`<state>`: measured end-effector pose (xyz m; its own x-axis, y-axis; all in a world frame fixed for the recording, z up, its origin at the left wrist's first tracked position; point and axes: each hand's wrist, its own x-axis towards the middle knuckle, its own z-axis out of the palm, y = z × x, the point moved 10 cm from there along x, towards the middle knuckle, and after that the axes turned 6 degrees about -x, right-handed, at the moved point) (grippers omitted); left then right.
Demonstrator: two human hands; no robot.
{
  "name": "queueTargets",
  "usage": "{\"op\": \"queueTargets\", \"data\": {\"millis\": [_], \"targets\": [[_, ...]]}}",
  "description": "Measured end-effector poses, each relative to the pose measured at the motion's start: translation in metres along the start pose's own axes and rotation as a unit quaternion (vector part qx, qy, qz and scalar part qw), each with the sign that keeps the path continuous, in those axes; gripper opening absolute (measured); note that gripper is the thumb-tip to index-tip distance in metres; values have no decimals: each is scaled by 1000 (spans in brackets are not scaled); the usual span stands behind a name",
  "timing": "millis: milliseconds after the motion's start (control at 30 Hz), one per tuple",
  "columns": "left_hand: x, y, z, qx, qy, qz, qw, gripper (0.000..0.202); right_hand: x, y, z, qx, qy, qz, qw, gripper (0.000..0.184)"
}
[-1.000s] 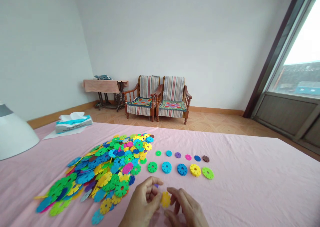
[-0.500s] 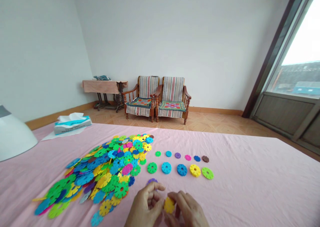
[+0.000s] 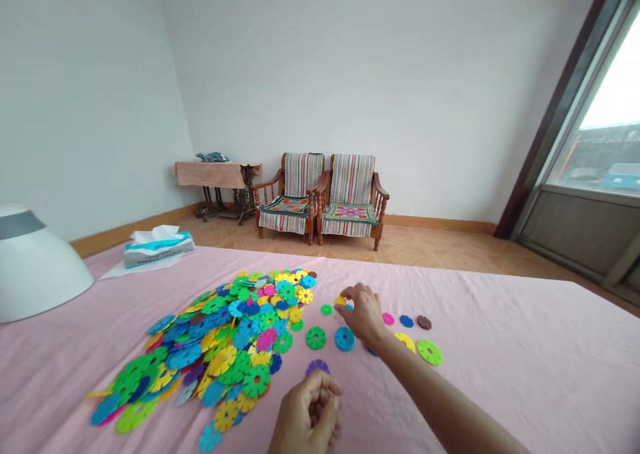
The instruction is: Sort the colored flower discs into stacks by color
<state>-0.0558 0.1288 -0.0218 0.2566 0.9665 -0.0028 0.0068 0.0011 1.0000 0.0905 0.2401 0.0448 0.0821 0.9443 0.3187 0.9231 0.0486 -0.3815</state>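
My right hand (image 3: 364, 311) reaches over the back row of small notched plastic discs. A small yellow disc (image 3: 340, 300) is pinched at its fingertips, beside a small green disc (image 3: 327, 309) and over a light-blue one. Near the front edge of the view, my left hand (image 3: 307, 414) is closed with curled fingers; what it holds, if anything, is hidden. Just beyond it lies a purple disc (image 3: 317, 367). In the middle row are larger discs: green (image 3: 315, 338), light blue (image 3: 345, 339), yellow (image 3: 405, 341) and lime (image 3: 429, 352). My right forearm partly covers this row.
A big heap of mixed coloured discs (image 3: 220, 347) spreads over the pink cloth (image 3: 525, 361) on the left. Behind it stand a tissue box (image 3: 159, 249) and a white rounded object (image 3: 40, 274). Two wooden armchairs (image 3: 353, 194) are beyond the table.
My right hand has moved forward from beside my left hand to the back row, carrying the yellow disc. My left hand stays near the front, still curled. The view has shifted slightly left.
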Motion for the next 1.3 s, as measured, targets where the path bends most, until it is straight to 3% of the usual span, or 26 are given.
{"op": "queueTargets", "data": {"millis": [233,567,700,833,1000,1133,1233,1300], "targets": [[1,-9,2,-2,-21,-25,999,29,31,3,29,-42,-10,36,998,21],[3,-11,3,11,-38,-16,999,27,36,-3,43,-62,-24,28,997,22],[3,-15,2,13,-30,-18,999,26,30,-6,32,-49,-12,17,999,22],[2,-13,3,23,-30,-13,999,22,12,-16,8,-22,10,-10,1000,18],[11,26,-10,100,-21,50,994,14,-44,-24,-15,14,19,-56,998,20],[30,70,-37,263,15,127,956,14,-94,-19,-8,79,-17,-64,995,28],[48,90,-50,421,22,193,886,23,-113,-15,4,116,-48,-64,990,30],[64,86,-55,531,6,187,826,30,-116,-14,9,128,-50,-66,988,30]]}}
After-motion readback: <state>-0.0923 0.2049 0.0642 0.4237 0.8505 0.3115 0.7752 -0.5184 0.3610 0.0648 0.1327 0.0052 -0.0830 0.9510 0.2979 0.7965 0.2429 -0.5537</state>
